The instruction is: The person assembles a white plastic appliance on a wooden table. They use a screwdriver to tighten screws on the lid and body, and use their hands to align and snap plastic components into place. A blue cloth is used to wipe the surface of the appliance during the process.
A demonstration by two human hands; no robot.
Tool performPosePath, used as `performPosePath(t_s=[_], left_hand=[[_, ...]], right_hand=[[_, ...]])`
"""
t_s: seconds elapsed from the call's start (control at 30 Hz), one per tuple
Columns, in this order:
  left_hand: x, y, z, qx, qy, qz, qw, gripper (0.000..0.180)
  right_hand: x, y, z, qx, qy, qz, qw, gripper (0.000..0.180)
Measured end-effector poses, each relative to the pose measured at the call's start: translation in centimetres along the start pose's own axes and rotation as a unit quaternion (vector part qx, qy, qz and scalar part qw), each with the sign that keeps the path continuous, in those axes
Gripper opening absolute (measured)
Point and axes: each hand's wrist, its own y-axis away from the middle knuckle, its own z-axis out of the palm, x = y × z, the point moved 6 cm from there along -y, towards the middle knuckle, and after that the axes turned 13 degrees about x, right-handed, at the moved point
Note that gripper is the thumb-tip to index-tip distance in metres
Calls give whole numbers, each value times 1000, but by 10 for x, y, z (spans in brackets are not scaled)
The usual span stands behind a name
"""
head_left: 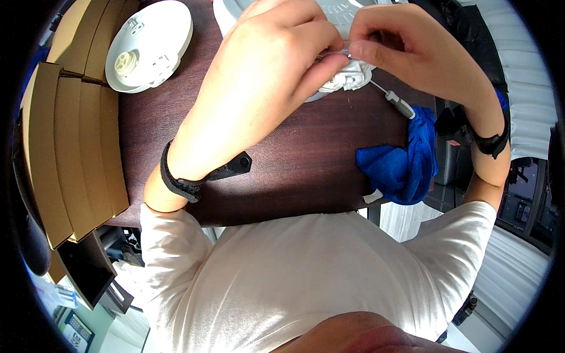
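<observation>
My left hand point(276, 56) reaches in over the far side of the table, thumb and fingers closed in a pinch. Close to it on the right, my right hand point(406, 38) is pinched too, its fingertips almost meeting the left ones. Whatever small thing they grip is too small and hidden to make out. Just beneath the fingertips is a white moulded plastic part point(353, 77), on a larger white and grey housing point(344, 16) partly covered by my hands. A screwdriver with a grey handle point(401, 105) lies to the right, its shaft pointing toward the white part.
A round white plastic cover point(156, 44) with a cream knob-like piece lies at the far left. Cardboard boxes point(82, 147) line the table's left edge. A crumpled blue cloth point(406, 165) lies at the right edge. Near my left wrist is a flat black object point(235, 166).
</observation>
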Motion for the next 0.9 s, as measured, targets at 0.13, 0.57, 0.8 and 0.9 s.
performPosePath(t_s=[0.13, 0.57, 0.8, 0.9], left_hand=[[-9, 12, 5, 70, 47, -1, 996, 15], [-6, 5, 1, 17, 30, -12, 999, 15], [-6, 4, 1, 13, 30, -16, 999, 15], [-6, 5, 1, 14, 28, -12, 999, 15]], right_hand=[[-2, -5, -3, -65, -27, 45, 997, 14], [-3, -1, 1, 10, 3, -2, 1000, 16], [14, -1, 1, 73, -33, -115, 990, 14], [13, 2, 1, 87, -29, -115, 989, 12]])
